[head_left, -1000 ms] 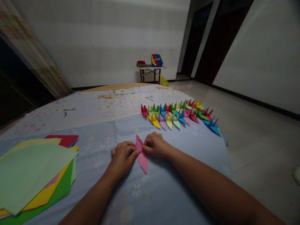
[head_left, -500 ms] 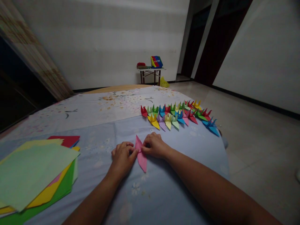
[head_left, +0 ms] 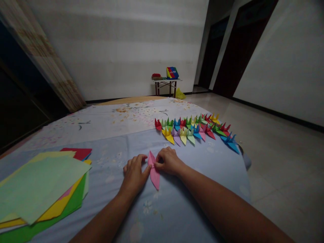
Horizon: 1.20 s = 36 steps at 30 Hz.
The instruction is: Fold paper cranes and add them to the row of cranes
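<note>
A pink folded paper piece point(head_left: 154, 177), long and pointed at both ends, lies on the blue cloth in front of me. My right hand point(head_left: 169, 161) pinches its right side near the middle, thumb and forefinger together, the other fingers curled. On the other side, my left hand point(head_left: 135, 172) touches the middle with its thumb tip. A gap shows between that thumb and the forefinger, which is off the paper. Just beyond my hands stand rows of colourful origami cranes point(head_left: 183, 135). What lies under the pink piece is hidden.
A stack of coloured paper sheets point(head_left: 48, 182) lies to the left, pale green on top. The round table's floral cloth point(head_left: 141, 109) extends beyond the blue one. Against the wall, a small table point(head_left: 165, 81) bears a multicoloured box point(head_left: 172, 73). A yellow bag point(head_left: 180, 94) lies beside it.
The view has tilted up slightly, so everything sits a little lower and further right. My left fingers have straightened and spread away from the thumb. My right hand keeps its pinch.
</note>
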{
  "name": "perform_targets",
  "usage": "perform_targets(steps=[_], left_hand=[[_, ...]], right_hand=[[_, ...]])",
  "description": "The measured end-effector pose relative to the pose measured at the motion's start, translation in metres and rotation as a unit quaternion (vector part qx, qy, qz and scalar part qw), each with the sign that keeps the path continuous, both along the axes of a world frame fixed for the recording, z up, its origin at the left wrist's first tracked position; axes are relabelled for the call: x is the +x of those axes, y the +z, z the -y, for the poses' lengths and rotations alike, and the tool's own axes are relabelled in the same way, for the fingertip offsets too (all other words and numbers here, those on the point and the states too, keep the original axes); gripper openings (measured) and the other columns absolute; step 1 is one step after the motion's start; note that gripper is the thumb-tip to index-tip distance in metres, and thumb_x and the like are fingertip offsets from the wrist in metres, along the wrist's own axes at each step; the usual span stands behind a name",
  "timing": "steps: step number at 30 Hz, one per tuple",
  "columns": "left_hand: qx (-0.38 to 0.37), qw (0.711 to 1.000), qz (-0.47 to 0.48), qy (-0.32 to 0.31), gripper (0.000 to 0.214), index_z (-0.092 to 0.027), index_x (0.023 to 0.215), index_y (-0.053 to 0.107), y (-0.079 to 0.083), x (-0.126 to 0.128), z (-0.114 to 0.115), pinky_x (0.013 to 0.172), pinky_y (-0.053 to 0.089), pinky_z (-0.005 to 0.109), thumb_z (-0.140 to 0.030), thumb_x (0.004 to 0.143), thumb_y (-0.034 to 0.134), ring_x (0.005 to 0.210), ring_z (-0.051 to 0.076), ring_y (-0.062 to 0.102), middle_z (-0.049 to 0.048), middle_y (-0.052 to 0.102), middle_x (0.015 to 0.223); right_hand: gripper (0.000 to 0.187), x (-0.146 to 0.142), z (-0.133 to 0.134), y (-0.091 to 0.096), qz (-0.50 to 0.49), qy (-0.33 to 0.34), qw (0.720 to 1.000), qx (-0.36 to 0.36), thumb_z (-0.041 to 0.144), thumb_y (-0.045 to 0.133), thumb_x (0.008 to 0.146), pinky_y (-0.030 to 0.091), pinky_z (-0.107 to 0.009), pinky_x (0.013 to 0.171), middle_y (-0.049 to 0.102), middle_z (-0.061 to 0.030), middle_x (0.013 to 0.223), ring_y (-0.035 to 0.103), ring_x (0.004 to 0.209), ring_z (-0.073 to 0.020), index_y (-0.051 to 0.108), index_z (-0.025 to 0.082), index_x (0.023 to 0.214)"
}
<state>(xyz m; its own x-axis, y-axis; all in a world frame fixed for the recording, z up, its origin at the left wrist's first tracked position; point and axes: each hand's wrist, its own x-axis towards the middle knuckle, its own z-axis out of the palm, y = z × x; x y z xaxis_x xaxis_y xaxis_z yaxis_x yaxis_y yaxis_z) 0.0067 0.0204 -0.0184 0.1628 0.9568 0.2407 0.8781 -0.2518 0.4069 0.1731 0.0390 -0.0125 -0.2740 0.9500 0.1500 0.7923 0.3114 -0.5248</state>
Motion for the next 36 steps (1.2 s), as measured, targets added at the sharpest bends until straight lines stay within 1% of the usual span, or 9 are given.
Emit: perform_targets(steps=[3, 6, 10, 15, 22, 25, 29, 32, 36], left_hand=[[0.036, 0.998, -0.03, -0.036, 0.027, -0.024, 0.109, 0.055, 0.0, -0.001, 0.004, 0.084, 0.036, 0.039, -0.029, 0.083, 0.049, 0.099, 0.022, 0.05, 0.0051, 0.059, 0.104], [0.065, 0.991, -0.089, -0.073, 0.025, -0.026, 0.107, 0.06, 0.003, 0.0, 0.008, 0.086, 0.035, 0.04, -0.025, 0.085, 0.046, 0.102, 0.023, 0.048, 0.006, 0.058, 0.108], [0.068, 0.982, -0.146, -0.095, 0.026, -0.026, 0.106, 0.062, 0.011, 0.003, 0.01, 0.089, 0.032, 0.044, -0.021, 0.085, 0.046, 0.109, 0.026, 0.045, 0.0068, 0.057, 0.117], [0.009, 0.983, -0.134, -0.123, 0.028, -0.026, 0.107, 0.062, 0.018, 0.001, 0.004, 0.086, 0.034, 0.042, -0.025, 0.087, 0.044, 0.105, 0.024, 0.049, 0.0045, 0.062, 0.112], [-0.041, 0.982, -0.072, -0.169, 0.031, -0.028, 0.113, 0.059, 0.015, -0.016, -0.008, 0.087, 0.037, 0.039, -0.031, 0.087, 0.044, 0.106, 0.022, 0.05, 0.0042, 0.062, 0.115], [-0.023, 0.981, -0.052, -0.183, 0.033, -0.026, 0.118, 0.055, 0.015, -0.023, -0.007, 0.089, 0.038, 0.037, -0.029, 0.087, 0.043, 0.106, 0.02, 0.051, 0.005, 0.061, 0.115], [0.058, 0.98, -0.076, -0.175, 0.032, -0.024, 0.115, 0.057, 0.016, -0.025, 0.006, 0.09, 0.035, 0.042, -0.029, 0.087, 0.042, 0.108, 0.022, 0.049, 0.0064, 0.06, 0.115], [0.066, 0.972, -0.119, -0.194, 0.03, -0.025, 0.113, 0.057, 0.017, -0.02, 0.016, 0.09, 0.033, 0.043, -0.029, 0.087, 0.043, 0.109, 0.023, 0.048, 0.0059, 0.06, 0.114], [0.061, 0.968, -0.155, -0.189, 0.03, -0.026, 0.114, 0.056, 0.015, -0.016, 0.022, 0.091, 0.029, 0.045, -0.031, 0.087, 0.044, 0.109, 0.025, 0.047, 0.0052, 0.06, 0.114]], right_hand=[[0.016, 0.0, -0.001, -0.001, 0.003, 0.003, 1.0, -0.009, 0.035, 0.062, 0.071, 0.025, -0.029, 0.07, 0.061, -0.0039, 0.081, 0.046, 0.085, -0.0189, 0.066, 0.02, 0.072], [0.016, 0.0, -0.003, -0.001, 0.008, 0.002, 1.0, -0.012, 0.036, 0.061, 0.072, 0.024, -0.03, 0.071, 0.061, -0.0037, 0.082, 0.045, 0.086, -0.0193, 0.067, 0.021, 0.073], [0.015, -0.001, -0.003, -0.003, 0.006, -0.004, 1.0, -0.012, 0.035, 0.062, 0.071, 0.025, -0.03, 0.071, 0.061, -0.0033, 0.083, 0.045, 0.087, -0.0195, 0.066, 0.021, 0.074], [0.02, 0.001, -0.003, -0.007, -0.014, -0.007, 1.0, 0.008, 0.033, 0.065, 0.069, 0.026, -0.029, 0.073, 0.06, -0.003, 0.088, 0.045, 0.087, -0.0185, 0.062, 0.02, 0.084], [0.022, 0.004, -0.005, -0.011, -0.033, 0.017, 0.999, 0.007, 0.032, 0.064, 0.073, 0.025, -0.03, 0.077, 0.06, 0.0005, 0.088, 0.044, 0.089, -0.0179, 0.061, 0.029, 0.095], [0.023, 0.005, -0.005, -0.01, -0.031, 0.02, 0.999, 0.006, 0.034, 0.064, 0.073, 0.025, -0.031, 0.077, 0.059, -0.0003, 0.09, 0.044, 0.09, -0.0182, 0.061, 0.029, 0.096], [0.024, 0.005, -0.004, -0.009, -0.021, 0.025, 0.999, -0.004, 0.034, 0.065, 0.073, 0.025, -0.031, 0.077, 0.059, -0.0008, 0.09, 0.044, 0.089, -0.0183, 0.062, 0.028, 0.096], [0.023, 0.005, -0.004, -0.009, -0.022, 0.027, 0.999, 0.003, 0.033, 0.064, 0.074, 0.025, -0.031, 0.078, 0.058, -0.0008, 0.089, 0.044, 0.089, -0.0179, 0.062, 0.028, 0.096], [0.021, 0.006, -0.003, -0.009, -0.021, 0.03, 0.999, 0.015, 0.032, 0.063, 0.075, 0.026, -0.031, 0.078, 0.058, -0.001, 0.089, 0.043, 0.089, -0.0177, 0.062, 0.027, 0.095]])
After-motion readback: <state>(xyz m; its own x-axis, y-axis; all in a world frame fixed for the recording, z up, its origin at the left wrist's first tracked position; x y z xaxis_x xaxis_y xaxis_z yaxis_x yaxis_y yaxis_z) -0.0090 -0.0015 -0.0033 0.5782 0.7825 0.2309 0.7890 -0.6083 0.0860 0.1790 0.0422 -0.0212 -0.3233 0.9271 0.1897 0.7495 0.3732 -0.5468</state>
